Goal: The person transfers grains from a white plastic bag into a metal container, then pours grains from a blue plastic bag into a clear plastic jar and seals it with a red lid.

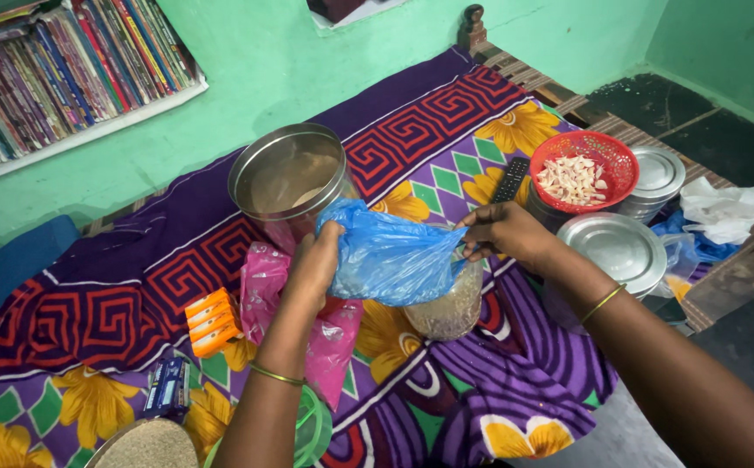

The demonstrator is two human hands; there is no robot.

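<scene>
Green walls back a bed under a purple patterned cloth (446,113). Both hands stretch a crumpled blue plastic bag (390,256) over a clear grain-filled bag (450,308), hiding its top. Left hand (316,260) and right hand (502,232) fingers pinch the blue bag's edges. A round steel tin (288,178) stands just behind.

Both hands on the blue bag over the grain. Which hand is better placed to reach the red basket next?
Right, likely. The right hand grips the blue bag at its end nearest the red basket, which sits just beyond it. The left hand holds the far end, beside the steel container.
</scene>
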